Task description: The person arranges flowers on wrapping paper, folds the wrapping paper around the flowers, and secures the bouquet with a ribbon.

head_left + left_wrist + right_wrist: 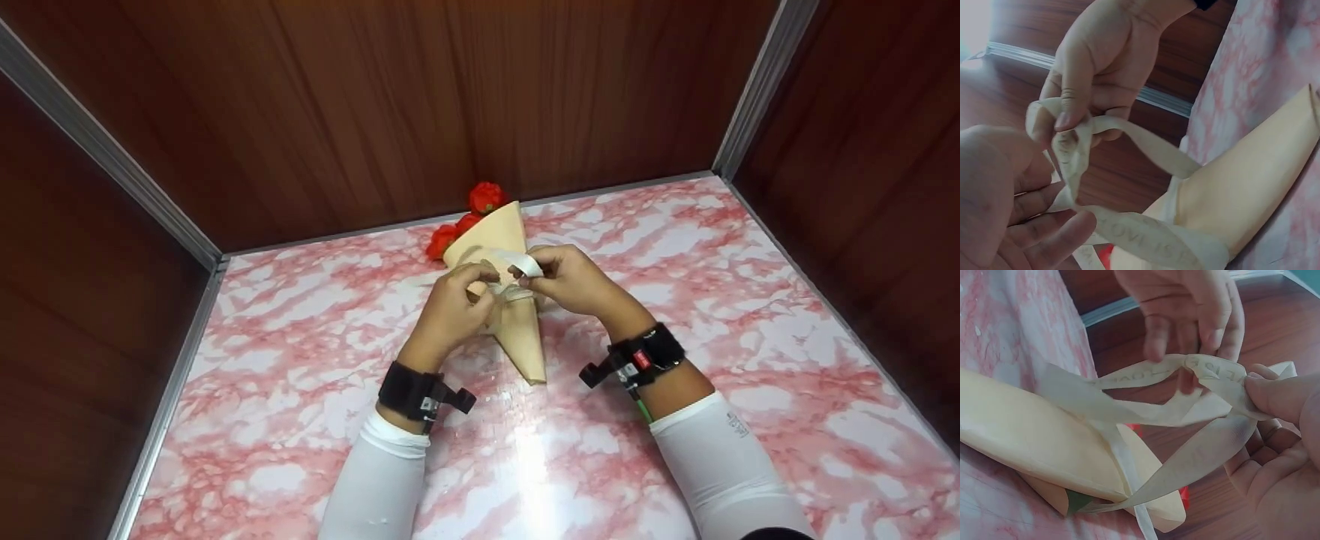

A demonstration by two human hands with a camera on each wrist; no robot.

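Observation:
A bouquet of red flowers (487, 197) in cream wrapping paper (519, 341) lies on the table, blooms toward the back wall. Round its middle runs a pale ribbon (1185, 468) printed with lettering, its lengths raised above the paper in loops. My right hand (576, 281) pinches a ribbon loop between thumb and fingers, as the left wrist view shows. Facing it from the left, my left hand (455, 301) holds another length of the ribbon (1143, 236) at its fingertips. One finger of the left hand shows through a loop in the right wrist view.
The table (285, 420) has a pink and white marbled top. Dark wood-grain panels enclose it at the back (360, 112), left and right, with metal strips along the edges. Black straps with small devices (646, 356) circle both wrists, above white sleeves (382, 480).

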